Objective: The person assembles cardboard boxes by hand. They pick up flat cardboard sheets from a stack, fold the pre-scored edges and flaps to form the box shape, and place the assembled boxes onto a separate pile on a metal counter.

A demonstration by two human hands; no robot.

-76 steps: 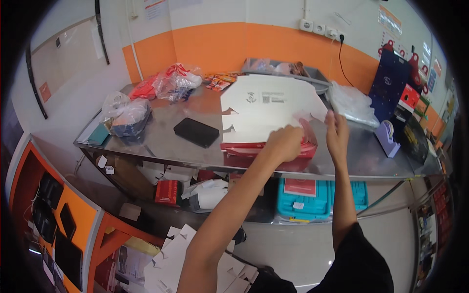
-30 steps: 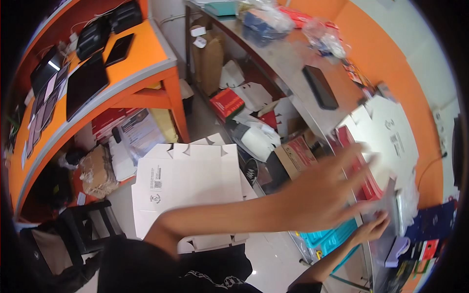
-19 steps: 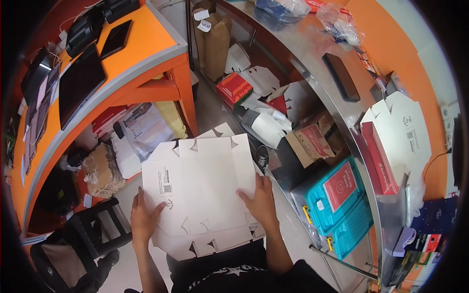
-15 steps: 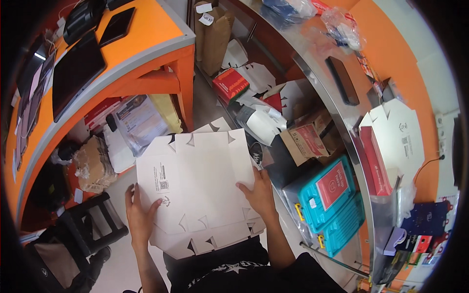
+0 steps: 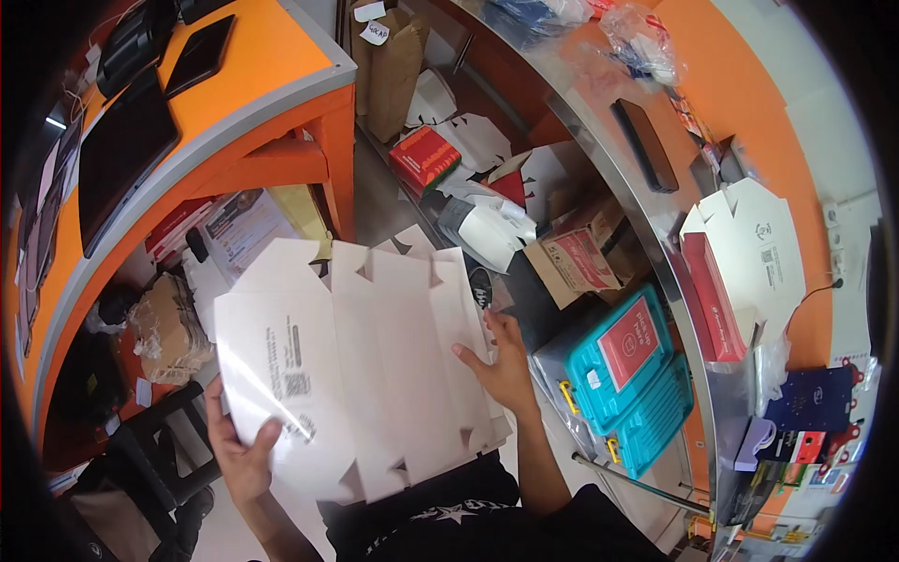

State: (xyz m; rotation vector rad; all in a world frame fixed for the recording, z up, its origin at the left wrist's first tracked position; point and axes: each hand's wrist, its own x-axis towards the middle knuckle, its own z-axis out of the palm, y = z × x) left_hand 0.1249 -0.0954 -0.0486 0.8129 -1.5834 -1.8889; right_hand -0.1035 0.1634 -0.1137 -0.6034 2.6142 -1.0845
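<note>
A white flattened cardboard box [image 5: 309, 375], with a small printed patch and notched edges, lies tilted over other flat white cardboard [image 5: 468, 318] in front of me. My left hand [image 5: 242, 448] grips its left edge, thumb on top and fingers round the outer side. That side stands raised toward me and catches a glare. My right hand [image 5: 501, 365] is at the right edge of the stack, thumb over the top face and fingertips along the side. The palm's contact with the cardboard is partly hidden.
An orange table [image 5: 272, 70] with dark tablets stands at left. On the right, a steel counter [image 5: 599, 122] holds a black device [image 5: 644, 145] and a red-and-white open box [image 5: 740, 272]. Below are teal lidded bins [image 5: 623, 384], a brown carton [image 5: 576, 262] and a red box [image 5: 424, 159].
The top flattened box has shifted left and its left side has risen, with my left hand moving left and down. My right hand stays near the right edge, its fingers slightly more spread.
</note>
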